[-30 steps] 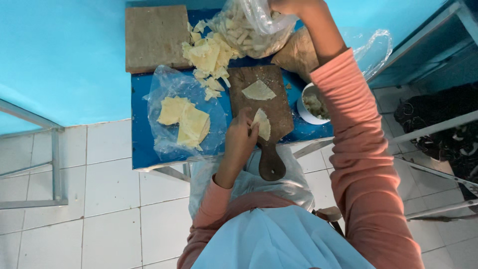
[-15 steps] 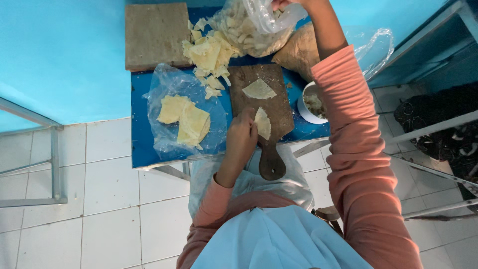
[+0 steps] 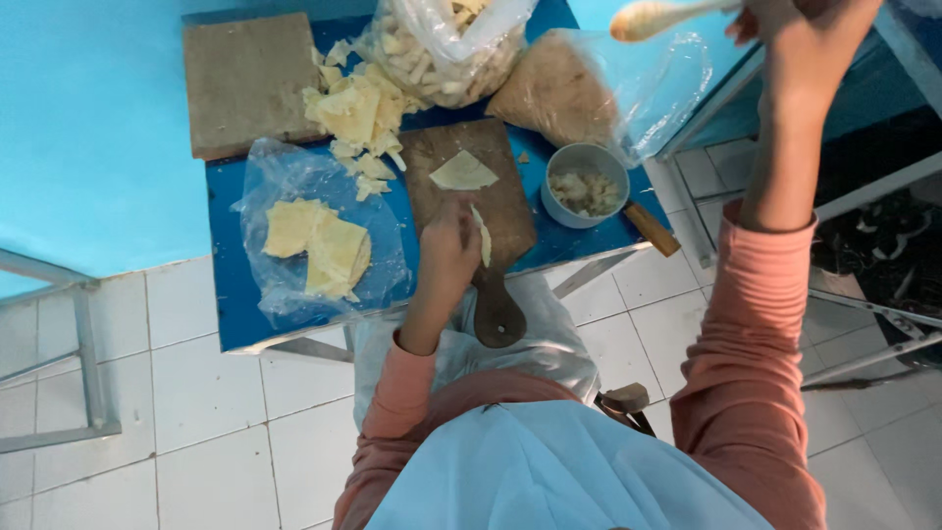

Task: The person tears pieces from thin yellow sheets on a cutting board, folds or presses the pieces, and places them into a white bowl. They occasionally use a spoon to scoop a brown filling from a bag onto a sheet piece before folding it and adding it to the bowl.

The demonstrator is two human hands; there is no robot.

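Small blue table (image 3: 228,314) against a turquoise wall, white tile floor below. Far left on the table: square brown board (image 3: 245,83). Near left: clear plastic sheet (image 3: 285,177) with a few flat pale yellow dough squares (image 3: 319,245) stacked on it. Just beyond it, a loose heap of pale yellow dough scraps (image 3: 353,118), touching the far left corner of the dark wooden paddle-shaped cutting board (image 3: 505,211), whose handle hangs off the near table edge. One pale triangular dough piece (image 3: 463,172) lies flat at the far end of the cutting board. Left hand (image 3: 446,245) rests on the cutting board, fingers closed on a thin pale dough strip (image 3: 484,238) held on edge. Far centre: clear plastic bag of pale cut pieces (image 3: 442,44). Right of the cutting board: small grey round bowl (image 3: 586,184) with pale filling, a second clear bag of brownish filling (image 3: 564,93) behind it. Right hand (image 3: 785,20) raised well above the table's far right corner, gripping a pale spoon (image 3: 653,17), bowl end pointing left.
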